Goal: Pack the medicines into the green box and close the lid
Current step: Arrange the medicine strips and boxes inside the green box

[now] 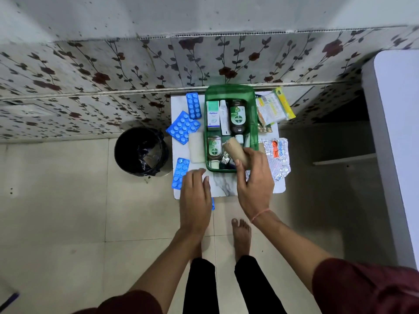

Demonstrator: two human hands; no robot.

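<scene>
The green box (254, 114) stands open on a small white table (223, 186), its lid tilted back against the wall. Inside lie two brown Dettol bottles (237, 118), a white carton (213, 116) and small items. My right hand (255, 182) is shut on a tan bandage roll (235, 150) over the box's near right corner. My left hand (196, 198) lies flat, fingers apart, on the table's near left part, partly covering a blue blister strip (180, 172). Two more blue strips (183, 126) lie left of the box. Silver strips (277, 157) and yellow-green packets (275, 107) lie to its right.
A black bin (140, 151) with a liner stands on the tiled floor left of the table. A white cabinet or appliance (394, 132) rises on the right. A floral-patterned wall runs behind the table. My bare feet and dark trousers show below.
</scene>
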